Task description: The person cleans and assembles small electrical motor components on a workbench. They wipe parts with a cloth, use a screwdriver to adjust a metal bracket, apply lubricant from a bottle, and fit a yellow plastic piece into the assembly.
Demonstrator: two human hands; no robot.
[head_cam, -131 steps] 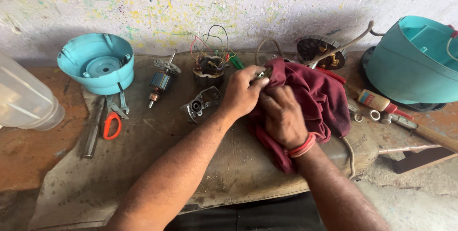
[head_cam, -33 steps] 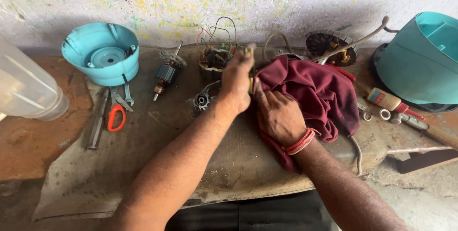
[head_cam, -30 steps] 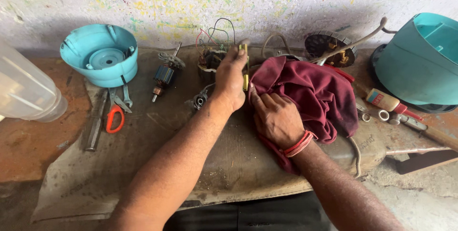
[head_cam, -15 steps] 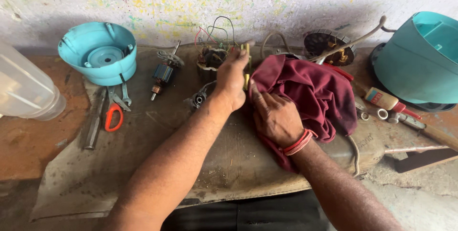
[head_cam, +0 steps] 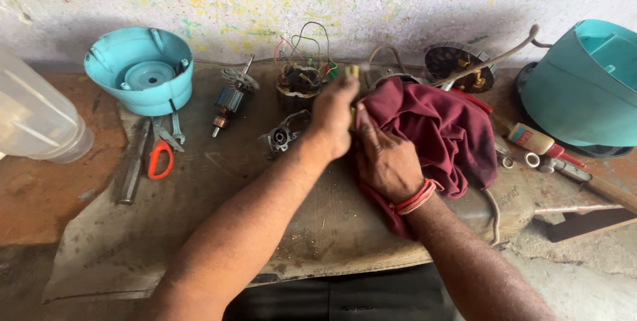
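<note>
My left hand (head_cam: 334,114) is closed around a small yellowish tool or part (head_cam: 352,71) whose tip pokes out above my fingers; it is blurred and I cannot tell what it is. It hovers just in front of a motor stator with coloured wires (head_cam: 300,82). My right hand (head_cam: 385,158), with a red thread band at the wrist, presses flat on a maroon cloth (head_cam: 441,128) bunched on the burlap mat (head_cam: 332,221). What lies under the cloth is hidden.
A teal plastic housing (head_cam: 141,69) sits back left, a larger teal one (head_cam: 590,82) at the right. A motor armature (head_cam: 229,99), metal bracket (head_cam: 282,135), red-handled pliers (head_cam: 159,152), a chisel (head_cam: 133,168), a clear jar (head_cam: 33,115) and a small bottle (head_cam: 531,138) lie around.
My left hand rose off the cloth and moved back towards the stator with the small yellowish piece in it. My right hand stayed on the cloth.
</note>
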